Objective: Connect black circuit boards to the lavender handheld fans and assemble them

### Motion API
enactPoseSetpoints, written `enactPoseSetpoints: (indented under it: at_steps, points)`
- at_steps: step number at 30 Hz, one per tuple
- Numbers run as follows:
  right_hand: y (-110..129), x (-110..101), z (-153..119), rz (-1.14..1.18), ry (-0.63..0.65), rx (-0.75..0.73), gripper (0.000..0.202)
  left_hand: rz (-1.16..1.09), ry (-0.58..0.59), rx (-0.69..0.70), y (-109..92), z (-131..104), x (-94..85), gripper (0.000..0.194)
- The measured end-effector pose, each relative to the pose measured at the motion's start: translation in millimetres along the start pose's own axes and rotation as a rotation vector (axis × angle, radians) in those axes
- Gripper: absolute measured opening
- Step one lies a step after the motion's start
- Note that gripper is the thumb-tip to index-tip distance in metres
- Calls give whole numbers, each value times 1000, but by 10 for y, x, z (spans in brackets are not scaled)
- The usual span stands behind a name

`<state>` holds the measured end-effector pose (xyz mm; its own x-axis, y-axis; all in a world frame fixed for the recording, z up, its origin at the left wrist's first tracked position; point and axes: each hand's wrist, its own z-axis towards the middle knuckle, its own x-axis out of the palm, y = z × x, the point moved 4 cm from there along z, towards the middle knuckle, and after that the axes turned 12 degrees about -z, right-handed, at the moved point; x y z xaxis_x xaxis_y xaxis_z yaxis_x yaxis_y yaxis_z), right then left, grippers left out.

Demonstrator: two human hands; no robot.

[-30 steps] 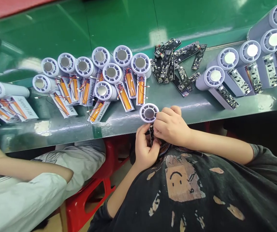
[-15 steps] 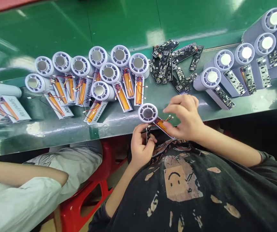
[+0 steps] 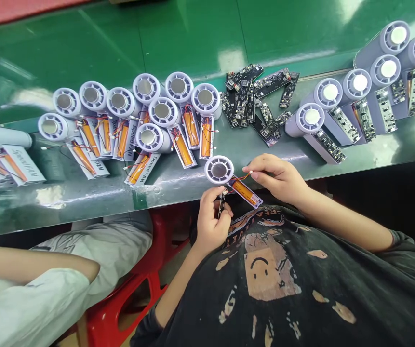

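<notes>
Near the edge of the surface (image 3: 178,187), the left hand (image 3: 210,221) gripped a slim circuit board (image 3: 222,204), with a fan head (image 3: 219,170) at its twelve o'clock. At the left hand's two o'clock, the right hand (image 3: 280,179) pinched the white connector (image 3: 251,172) on some thin wires (image 3: 242,179).

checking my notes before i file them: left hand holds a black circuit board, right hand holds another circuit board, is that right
Not quite: in the head view, the right hand pinches thin wires with a white connector, not another circuit board. The left hand does hold a black circuit board.
</notes>
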<state>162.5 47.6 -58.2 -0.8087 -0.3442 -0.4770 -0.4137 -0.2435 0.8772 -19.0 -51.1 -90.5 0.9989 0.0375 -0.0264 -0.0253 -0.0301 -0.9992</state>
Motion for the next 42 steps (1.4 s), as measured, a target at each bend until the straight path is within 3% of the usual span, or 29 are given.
enactPoseSetpoints:
  at_steps: [6, 9, 12, 14, 18, 21, 24, 30, 37, 39, 42]
  points:
    - [-27, -10, -4, 94, 32, 126, 24, 348, 129, 173, -183, 62, 36, 65]
    - [-5, -102, -42, 24, 76, 164, 33, 461, 150, 166, -253, 76, 34, 65]
    - [17, -116, -80, -98, 189, 196, 22, 518, 200, 154, -283, 79, 55, 69]
    - [32, -107, -86, -133, 177, 192, 14, 566, 232, 113, -285, 94, 79, 72]
    - [61, -31, -94, -57, 217, 167, 18, 640, 278, 2, -282, 146, 133, 67]
    - [60, 9, -110, -36, 276, 194, 23, 656, 283, -7, -289, 166, 151, 61]
    - [31, -1, -108, -112, 241, 193, 22, 667, 272, 17, -282, 161, 146, 58]
    - [-8, -28, -58, -93, 317, -26, 23, 698, 260, 57, -253, 141, 127, 50]
    - [71, -26, 13, 19, 163, -160, 20, 662, 272, -3, -222, 139, 126, 49]
    - [128, 42, 11, 50, 163, -233, 21, 559, 240, 9, -201, 128, 110, 48]
    - [201, 136, 3, 57, 176, -353, 25, 254, 87, 36, -167, 110, 49, 43]
